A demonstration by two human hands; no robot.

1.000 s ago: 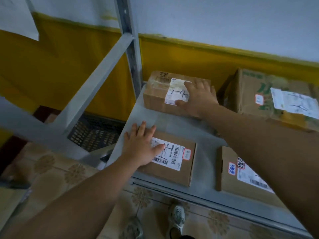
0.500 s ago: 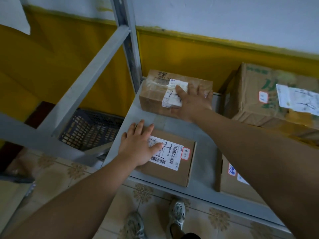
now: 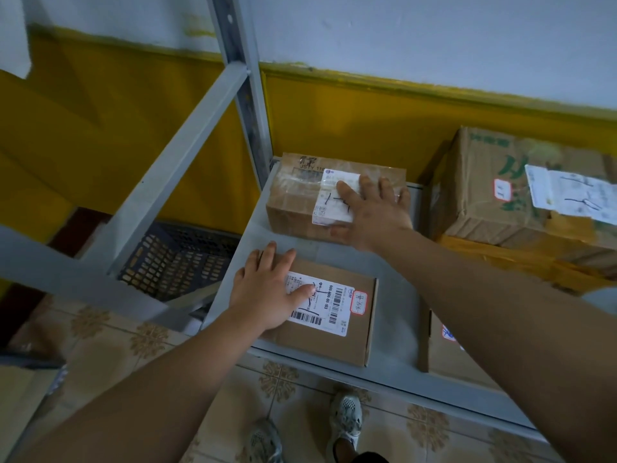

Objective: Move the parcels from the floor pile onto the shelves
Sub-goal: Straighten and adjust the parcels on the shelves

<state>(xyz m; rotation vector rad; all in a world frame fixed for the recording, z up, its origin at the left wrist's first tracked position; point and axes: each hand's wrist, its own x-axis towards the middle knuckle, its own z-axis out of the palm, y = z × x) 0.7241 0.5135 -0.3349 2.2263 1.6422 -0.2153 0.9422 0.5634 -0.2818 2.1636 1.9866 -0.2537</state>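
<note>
The left hand (image 3: 270, 292) lies flat, fingers straight, on the near box (image 3: 347, 335), its thumb on the white label. Just beyond it the right hand (image 3: 374, 212) rests with spread, straight fingers on top of the taped box (image 3: 293, 195), partly covering that label. Neither hand grips anything. Both boxes sit on the grey shelf (image 3: 257, 235). A big box (image 3: 484, 195) stands right of the right hand, and a dark crate (image 3: 173, 259) sits left of the left hand.
</note>
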